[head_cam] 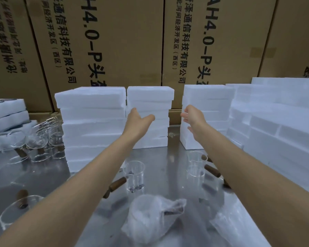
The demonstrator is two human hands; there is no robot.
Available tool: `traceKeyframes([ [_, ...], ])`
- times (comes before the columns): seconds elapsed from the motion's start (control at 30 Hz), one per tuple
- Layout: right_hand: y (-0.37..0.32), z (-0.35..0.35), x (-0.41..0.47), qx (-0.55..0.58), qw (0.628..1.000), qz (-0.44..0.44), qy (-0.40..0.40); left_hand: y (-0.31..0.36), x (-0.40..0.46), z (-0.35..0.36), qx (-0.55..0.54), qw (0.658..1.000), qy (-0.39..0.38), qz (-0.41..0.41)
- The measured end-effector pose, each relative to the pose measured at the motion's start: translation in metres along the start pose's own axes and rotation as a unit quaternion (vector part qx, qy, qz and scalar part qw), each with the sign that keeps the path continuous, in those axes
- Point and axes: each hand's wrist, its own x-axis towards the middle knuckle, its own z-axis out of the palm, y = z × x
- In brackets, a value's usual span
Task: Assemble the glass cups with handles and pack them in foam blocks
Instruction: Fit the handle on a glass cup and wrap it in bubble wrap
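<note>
Packing warehouse, printed cartons (114,41) stacked beyond the fingers, foam stacks (93,125) on a steel worktop (173,168), glass cups (39,147) alongside

Both arms reach out over the steel worktop (171,168); the left hand (138,120), fingers straight, lies against the middle foam stack (150,97); the right hand (193,116) hangs open in the gap beside the right foam stack (207,97); two glass cups (135,173) with brown handles stand below; cardboard boxes (132,41) rise behind.
</note>
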Motion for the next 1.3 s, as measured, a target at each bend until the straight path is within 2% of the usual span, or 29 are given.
traceKeyframes([
  [0.1,-0.001,0.007,0.03,-0.035,0.999,0.01,0.006,-0.002,0.029,0.012,-0.023,0.999,0.02,-0.035],
  [0.2,-0.002,0.016,0.057,-0.061,0.998,-0.015,-0.017,-0.01,0.049,0.023,-0.01,0.994,0.045,-0.102],
  [0.27,-0.004,0.025,0.07,-0.082,0.996,-0.029,-0.03,-0.017,0.057,0.029,-0.006,0.992,0.059,-0.11],
  [0.47,-0.006,0.039,0.098,-0.109,0.992,-0.05,-0.04,-0.024,0.073,0.036,0.055,0.992,0.097,-0.064],
  [0.6,-0.006,0.044,0.105,-0.129,0.989,-0.06,-0.038,-0.025,0.081,0.034,0.057,0.991,0.103,-0.063],
  [0.83,-0.007,0.037,0.106,-0.093,0.99,-0.095,-0.053,-0.022,0.079,0.033,0.044,0.993,0.099,-0.044],
  [1.13,-0.015,-0.007,0.066,-0.07,0.988,-0.128,-0.048,0.002,0.038,0.032,0.019,0.997,0.076,0.012],
  [1.3,-0.002,-0.033,0.014,-0.008,0.989,-0.138,-0.046,0.015,-0.011,0.023,-0.012,0.997,0.054,0.061],
])
